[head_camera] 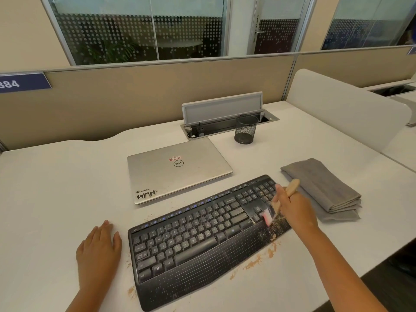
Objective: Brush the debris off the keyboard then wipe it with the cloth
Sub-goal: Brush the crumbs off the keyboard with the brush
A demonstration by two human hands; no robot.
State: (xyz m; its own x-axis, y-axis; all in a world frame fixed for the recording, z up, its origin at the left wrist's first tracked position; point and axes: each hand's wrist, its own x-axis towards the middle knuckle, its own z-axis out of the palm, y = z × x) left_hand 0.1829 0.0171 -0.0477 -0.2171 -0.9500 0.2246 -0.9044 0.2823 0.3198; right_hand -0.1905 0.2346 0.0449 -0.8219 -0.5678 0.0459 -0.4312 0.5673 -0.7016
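Head view, one frame, read left to right. One left hand [99, 251] lies flat on the white desk [56, 188], palm down, fingers straight and together, holding nothing; it rests just beside the left end of the keyboard without touching it. One black keyboard [198, 235] runs diagonally across the desk, left end near the viewer, right end farther off. Tan debris [253, 262] is scattered on the desk along the keyboard's near edge and near its left corner, with a finer speckle on the right end of the palm rest. One closed silver laptop [177, 167] lies behind the keyboard, apart from it. One black mesh pen cup [245, 129] stands farther back, in front of one open cable tray [225, 118] set into the desk. One brush [281, 201], wooden handle and pale pink bristles, is gripped in the right hand [295, 210], fingers curled round the handle; the handle tilts up and away, and the bristles touch the keyboard's right end, near the number pad. One folded grey cloth [322, 188] lies on the desk just right of the keyboard, beyond the right hand, untouched.
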